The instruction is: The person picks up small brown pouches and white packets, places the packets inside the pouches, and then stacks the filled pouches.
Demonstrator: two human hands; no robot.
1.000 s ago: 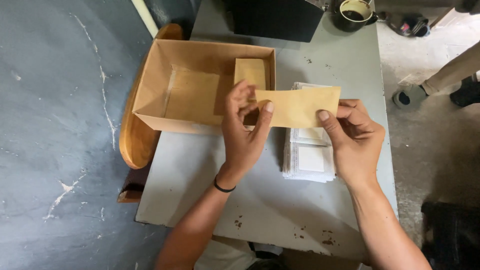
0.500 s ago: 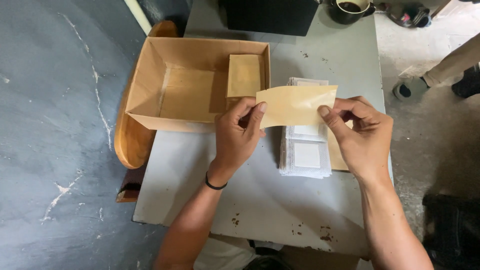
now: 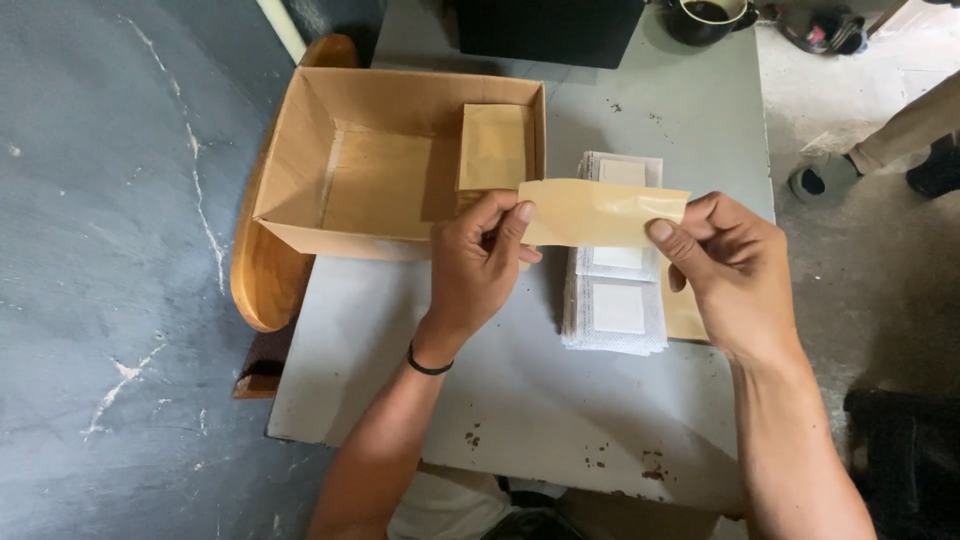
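Grey concrete floor (image 3: 120,250) is filling the left side of the view, and a pale grey tabletop (image 3: 520,400) with chipped paint is standing in the middle. At the top edge a black box (image 3: 550,30) and a dark cup (image 3: 712,15) are cut off by the frame, so their full shape is not showing. At the far right a trouser leg and a shoe of another person (image 3: 900,140) are partly showing; the rest of that person is outside the view. A rounded wooden piece (image 3: 262,290) is sticking out from under the open cardboard box (image 3: 300,170), and most of it is hidden. Inside this box a small stack of tan envelopes (image 3: 493,145) is leaning at the right wall.

The left hand (image 3: 478,270) and the right hand (image 3: 730,270) are holding one tan envelope (image 3: 600,212) between them, above the tabletop. The left grip is pinching its left end between thumb and fingers; the fingers behind the paper are hidden. The right grip is pinching its right end in the same way, with the thumb on the front. The envelope is stretching flat from one grip to the other and is tilting slightly down to the right.

Just under the envelope a stack of white packets (image 3: 615,310) is lying on the tabletop, its upper part covered by the envelope. Another tan sheet (image 3: 685,315) is lying beside this stack, half hidden by the right hand.
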